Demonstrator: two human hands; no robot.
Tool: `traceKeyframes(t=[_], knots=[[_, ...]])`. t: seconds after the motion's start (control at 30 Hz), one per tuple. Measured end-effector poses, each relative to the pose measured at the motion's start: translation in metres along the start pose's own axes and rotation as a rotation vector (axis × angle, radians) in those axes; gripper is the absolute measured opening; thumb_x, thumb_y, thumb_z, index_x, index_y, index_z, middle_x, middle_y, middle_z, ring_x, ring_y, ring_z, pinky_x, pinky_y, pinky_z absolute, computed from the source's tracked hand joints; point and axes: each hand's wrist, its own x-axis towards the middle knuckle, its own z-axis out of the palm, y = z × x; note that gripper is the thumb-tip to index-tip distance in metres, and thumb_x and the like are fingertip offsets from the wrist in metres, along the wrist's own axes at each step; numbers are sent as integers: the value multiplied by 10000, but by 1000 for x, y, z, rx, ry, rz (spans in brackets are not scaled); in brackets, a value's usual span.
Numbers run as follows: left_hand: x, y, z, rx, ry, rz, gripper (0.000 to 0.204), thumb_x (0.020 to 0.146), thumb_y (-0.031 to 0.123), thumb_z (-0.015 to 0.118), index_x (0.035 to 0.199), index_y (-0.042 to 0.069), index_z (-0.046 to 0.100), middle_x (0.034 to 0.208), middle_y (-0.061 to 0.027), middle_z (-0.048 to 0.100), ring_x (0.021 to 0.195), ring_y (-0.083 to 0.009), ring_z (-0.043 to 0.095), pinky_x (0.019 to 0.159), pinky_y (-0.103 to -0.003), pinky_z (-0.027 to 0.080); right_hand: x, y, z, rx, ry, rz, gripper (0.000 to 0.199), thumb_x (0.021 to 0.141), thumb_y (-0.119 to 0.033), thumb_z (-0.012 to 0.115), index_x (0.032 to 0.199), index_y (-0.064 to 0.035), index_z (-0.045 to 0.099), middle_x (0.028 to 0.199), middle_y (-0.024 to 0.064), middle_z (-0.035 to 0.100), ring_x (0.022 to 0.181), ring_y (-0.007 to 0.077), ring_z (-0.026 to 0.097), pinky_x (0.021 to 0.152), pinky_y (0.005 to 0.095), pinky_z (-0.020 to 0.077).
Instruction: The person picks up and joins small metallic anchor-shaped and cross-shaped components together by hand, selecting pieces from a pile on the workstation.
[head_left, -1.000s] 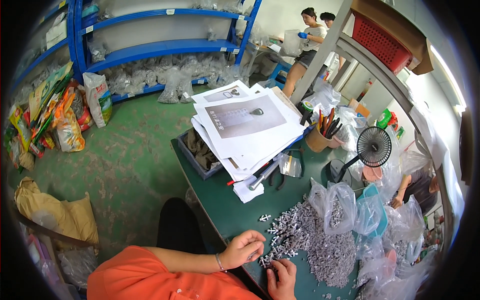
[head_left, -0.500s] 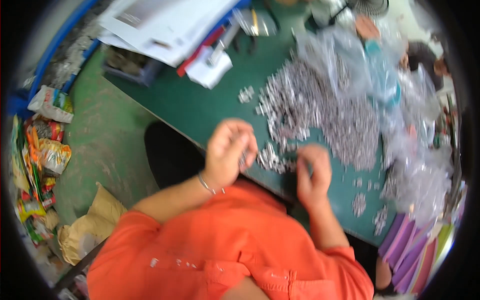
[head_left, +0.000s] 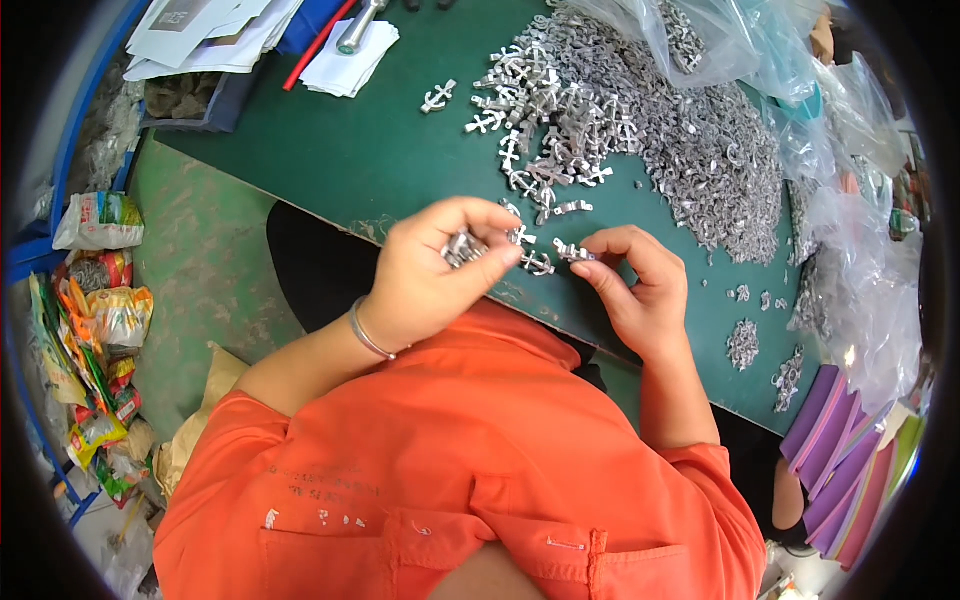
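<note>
Broadly, your green tabletop (head_left: 340,160) fills the upper middle, its near edge slanting down to the right past your orange top (head_left: 450,430). Clear plastic bags (head_left: 860,300) crowd the right side of it. Beside them spreads a big heap of grey pieces (head_left: 710,170), and against its left flank lies a looser scatter of silvery anchor-shaped pieces (head_left: 560,110), trailing toward you and ending between your hands. At the upper left you have a stack of papers (head_left: 205,40) over a box.

Your left hand (head_left: 430,255) is curled, the fingers wrapped around a handful of metal pieces (head_left: 463,248); I cannot tell whether its fingertips grip the piece just beyond them. Your right hand (head_left: 640,290) faces it across a short gap, thumb and forefinger pinching one small metal piece (head_left: 570,251) above the table's near edge.

A thin bracelet (head_left: 364,335) circles your left wrist. To the right sit two small clusters (head_left: 743,345) of grey bits. Smallest, a lone anchor-shaped piece (head_left: 438,97) lies apart, left of the scatter.
</note>
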Motion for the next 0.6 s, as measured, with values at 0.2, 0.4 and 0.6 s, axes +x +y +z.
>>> traceKeyframes(t=[0.2, 0.4, 0.6], knots=[[-2, 7, 8, -68, -105, -37, 172, 763, -7, 659, 926, 4, 602, 801, -7, 596, 698, -33, 515, 613, -185, 426, 13, -4, 4, 70, 3, -347, 153, 679, -4, 698, 793, -13, 596, 738, 77, 607, 614, 184, 568, 547, 271, 451], [-1, 3, 7, -27, -62, 61, 109, 763, -46, 623, 864, -14, 595, 854, -69, 600, 738, -90, 548, 648, -211, 439, 7, 2, 12, 419, -21, -59, 138, 700, -9, 700, 811, 1, 619, 757, 66, 627, 627, 116, 562, 554, 228, 451], [0, 2, 7, 49, -26, 167, 129, 751, -55, 626, 865, -1, 601, 859, -87, 605, 768, -132, 585, 665, -226, 458, 5, 8, 13, 472, 15, -48, 115, 711, -14, 698, 800, 12, 629, 764, 76, 636, 616, 117, 565, 553, 222, 452]])
